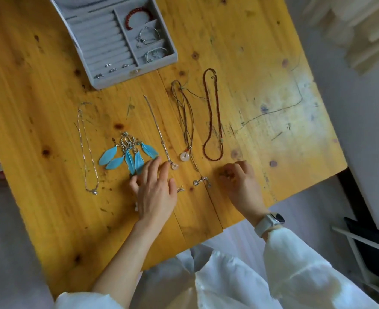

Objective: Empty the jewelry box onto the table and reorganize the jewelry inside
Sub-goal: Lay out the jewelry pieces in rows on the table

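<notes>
The grey jewelry box (99,82) lies open at the back of the wooden table (50,197). It holds a red bead bracelet (137,15), silver bangles (147,36) and small silver earrings (111,69). Necklaces are laid out in a row: a thin silver chain (88,150), blue feather earrings (128,155), another silver chain (160,134), a cord necklace with a pale ring pendant (184,155) and a dark red bead necklace (213,121). My left hand (155,188) rests flat with straight fingers beside the feathers. My right hand (240,179) pinches a small dark piece of jewelry (226,173).
Small silver pieces (202,181) lie between my hands, and another (180,188) sits by my left thumb. The table's right part is scuffed and stained. A dark frame and white rail (362,241) stand past the table's right edge.
</notes>
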